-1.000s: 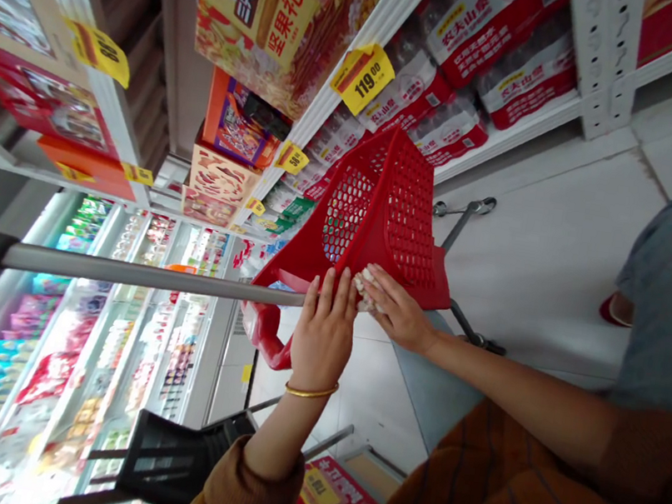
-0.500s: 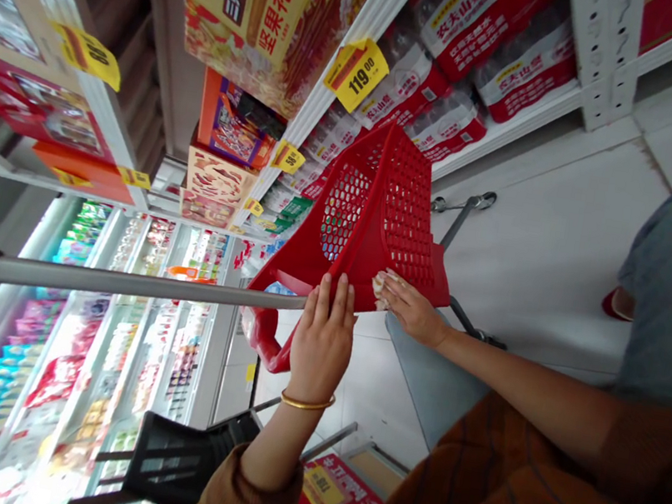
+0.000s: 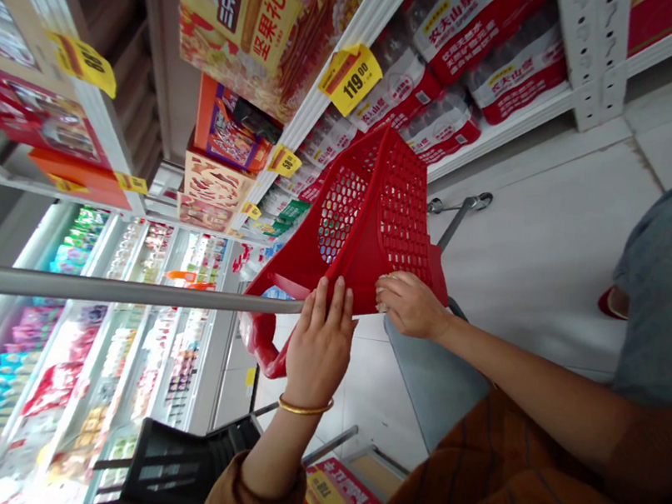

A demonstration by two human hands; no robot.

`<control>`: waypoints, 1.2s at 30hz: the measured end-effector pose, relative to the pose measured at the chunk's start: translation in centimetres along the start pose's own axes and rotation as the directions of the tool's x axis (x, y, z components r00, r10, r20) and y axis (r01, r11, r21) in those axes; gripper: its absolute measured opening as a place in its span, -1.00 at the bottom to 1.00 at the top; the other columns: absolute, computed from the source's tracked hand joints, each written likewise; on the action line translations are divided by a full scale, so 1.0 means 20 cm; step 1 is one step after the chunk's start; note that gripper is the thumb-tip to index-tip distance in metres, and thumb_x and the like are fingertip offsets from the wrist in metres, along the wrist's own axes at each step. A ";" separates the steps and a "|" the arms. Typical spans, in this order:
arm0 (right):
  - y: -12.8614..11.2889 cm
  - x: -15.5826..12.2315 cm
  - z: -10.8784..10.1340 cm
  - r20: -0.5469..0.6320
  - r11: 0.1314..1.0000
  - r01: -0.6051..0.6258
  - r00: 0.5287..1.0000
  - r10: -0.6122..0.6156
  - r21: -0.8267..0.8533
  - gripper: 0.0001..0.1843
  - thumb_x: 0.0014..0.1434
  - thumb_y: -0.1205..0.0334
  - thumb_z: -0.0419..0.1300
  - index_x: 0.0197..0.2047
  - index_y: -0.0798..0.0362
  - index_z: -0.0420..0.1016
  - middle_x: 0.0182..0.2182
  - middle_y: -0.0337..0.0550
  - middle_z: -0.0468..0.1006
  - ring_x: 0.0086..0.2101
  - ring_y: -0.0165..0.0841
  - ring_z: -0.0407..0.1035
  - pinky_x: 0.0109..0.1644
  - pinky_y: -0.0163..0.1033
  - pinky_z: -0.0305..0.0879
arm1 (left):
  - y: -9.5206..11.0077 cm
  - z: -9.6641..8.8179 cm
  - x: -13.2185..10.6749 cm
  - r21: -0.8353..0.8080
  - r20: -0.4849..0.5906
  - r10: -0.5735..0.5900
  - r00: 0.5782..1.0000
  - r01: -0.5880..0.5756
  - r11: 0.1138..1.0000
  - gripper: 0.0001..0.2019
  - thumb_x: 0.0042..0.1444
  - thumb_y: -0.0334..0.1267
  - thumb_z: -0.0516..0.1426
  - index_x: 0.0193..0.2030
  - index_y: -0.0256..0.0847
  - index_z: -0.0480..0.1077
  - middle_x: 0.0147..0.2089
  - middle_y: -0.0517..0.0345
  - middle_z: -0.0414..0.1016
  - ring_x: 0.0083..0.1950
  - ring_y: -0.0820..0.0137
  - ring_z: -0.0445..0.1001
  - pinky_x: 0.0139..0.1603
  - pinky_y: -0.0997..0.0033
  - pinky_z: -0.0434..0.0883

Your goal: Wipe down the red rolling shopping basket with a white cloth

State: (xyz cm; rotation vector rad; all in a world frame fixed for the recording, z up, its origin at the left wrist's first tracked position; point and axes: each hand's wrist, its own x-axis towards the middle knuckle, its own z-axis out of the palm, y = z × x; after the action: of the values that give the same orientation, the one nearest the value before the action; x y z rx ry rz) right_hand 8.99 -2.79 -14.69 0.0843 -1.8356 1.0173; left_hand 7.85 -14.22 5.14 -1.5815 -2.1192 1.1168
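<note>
A red plastic shopping basket [image 3: 408,212] with perforated sides appears tilted in the view, mounted on a wheeled frame. My left hand [image 3: 321,342], with a gold bangle at its wrist, lies with straight fingers against the basket's solid red rim, beside a grey metal tube [image 3: 140,293]. To its right, my right hand [image 3: 416,306] curls its fingers at the same red panel. A small pale wad, like tissue or cloth [image 3: 382,306], shows under those fingers, mostly hidden. The palms of both hands are out of sight.
Shelves hold packs of bottled water [image 3: 521,69] and boxed snacks [image 3: 270,15] with yellow price tags [image 3: 350,77]. A lit display of packaged goods [image 3: 102,335] stands at left. Below are a black basket-like object [image 3: 171,463] and a red box [image 3: 346,498]. One caster [image 3: 483,200] rests on the tiles.
My right hand has bent its fingers more, and the pale wad is more covered. My left hand stays on the rim. The whole view has shifted slightly.
</note>
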 end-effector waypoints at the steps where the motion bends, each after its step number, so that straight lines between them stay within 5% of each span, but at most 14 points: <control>1: -0.03 0.03 0.02 -0.013 0.999 -0.006 1.000 0.007 0.035 -0.80 0.24 0.30 0.00 -0.26 0.07 0.44 -0.18 0.01 0.48 -0.16 -0.20 0.33 -0.05 -0.01 0.35 | 0.00 0.00 0.00 0.006 0.001 0.001 1.000 -0.001 1.000 -0.54 0.34 -0.28 -0.04 0.34 -0.37 0.18 0.41 -0.13 0.07 0.46 -0.03 -0.05 0.36 -0.08 0.21; 9: -0.10 0.14 0.15 -0.257 0.944 -0.104 0.948 0.190 0.313 -0.74 0.34 0.20 -0.07 0.06 0.04 0.20 0.05 0.10 0.27 0.09 -0.15 0.22 0.14 0.06 0.29 | 0.00 -0.01 0.00 0.010 0.008 -0.005 1.000 0.005 1.000 -0.52 0.36 -0.25 -0.07 0.36 -0.38 0.14 0.42 -0.09 0.07 0.46 -0.01 -0.03 0.36 -0.05 0.21; 15: -0.07 0.09 0.13 -0.246 0.893 -0.157 0.928 0.280 0.422 -0.71 0.28 0.03 0.15 -0.01 -0.01 0.41 -0.08 -0.02 0.51 -0.01 -0.24 0.42 0.10 -0.05 0.40 | 0.00 -0.02 0.00 -0.013 0.013 -0.012 1.000 0.012 1.000 -0.53 0.36 -0.24 -0.07 0.35 -0.38 0.16 0.41 -0.11 0.10 0.46 0.00 -0.01 0.37 -0.03 0.19; 20: -0.07 0.07 0.15 -0.290 0.927 -0.137 0.925 0.246 0.348 -0.68 0.29 0.00 0.13 0.00 -0.03 0.50 0.06 -0.04 0.53 0.29 -0.11 0.13 0.35 0.26 0.03 | 0.00 -0.02 0.01 -0.009 0.008 -0.007 1.000 0.007 1.000 -0.53 0.36 -0.22 -0.07 0.33 -0.41 0.18 0.40 -0.12 0.13 0.44 -0.01 0.02 0.35 -0.03 0.22; 24: -0.10 0.06 0.21 -0.275 0.915 -0.111 0.933 0.230 0.388 -0.50 0.31 0.05 0.11 0.26 0.01 0.27 0.32 0.11 0.19 0.34 -0.12 0.00 0.33 0.15 0.16 | 0.00 -0.02 0.00 -0.018 0.006 -0.006 1.000 0.006 1.000 -0.55 0.35 -0.30 -0.07 0.34 -0.39 0.18 0.39 -0.12 0.15 0.45 0.01 0.00 0.34 -0.04 0.23; 29: -0.13 0.06 0.23 -0.301 0.959 -0.025 0.947 0.114 0.282 -0.38 0.36 0.36 -0.01 0.42 -0.09 -0.05 0.32 0.05 0.18 0.34 -0.19 0.01 0.35 0.10 0.18 | 0.00 -0.03 0.02 0.004 -0.026 -0.010 1.000 0.010 1.000 -0.54 0.32 -0.38 -0.07 0.34 -0.37 0.17 0.38 -0.09 0.18 0.45 0.06 0.02 0.39 0.00 0.17; 36: -0.08 0.00 0.29 -0.336 0.984 0.031 0.941 0.030 0.175 -0.28 0.35 0.39 -0.01 0.45 -0.08 -0.26 0.37 0.07 0.07 0.34 -0.18 0.00 0.32 0.09 0.22 | 0.06 0.00 0.11 -0.002 -0.001 -0.037 0.999 0.037 0.999 -0.49 0.36 -0.27 -0.09 0.41 -0.35 -0.02 0.45 0.00 -0.02 0.48 0.18 -0.05 0.48 -0.03 -0.02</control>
State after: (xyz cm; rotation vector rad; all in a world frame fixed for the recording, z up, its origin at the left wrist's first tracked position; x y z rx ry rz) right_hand 5.55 -7.68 -14.57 0.0153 -1.4311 1.1194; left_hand 7.85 -12.11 3.90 -1.5370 -2.1407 1.1014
